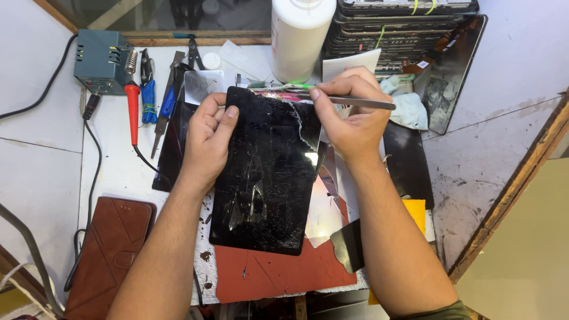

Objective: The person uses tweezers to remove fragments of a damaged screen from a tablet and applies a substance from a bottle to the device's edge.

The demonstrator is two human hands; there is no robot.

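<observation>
I am steadying the flat black tablet with the shattered glass screen (267,172) on the white bench, directly under both hands. My left hand (208,139) is clamping its upper left edge, thumb on the glass. My right hand (354,112) is pinching thin metal tweezers (349,101) at the top right corner, where glass is lifting. The panel looks light, stiff and brittle (shards likely sharp); I judge the intact side edges the safest grip.

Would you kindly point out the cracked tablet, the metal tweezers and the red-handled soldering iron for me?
cracked tablet (264,178): head view, on the middle of its shattered black glass.
metal tweezers (361,103): head view, on the bare shaft beyond the right hand's fingers.
red-handled soldering iron (133,109): head view, on its red handle.
</observation>
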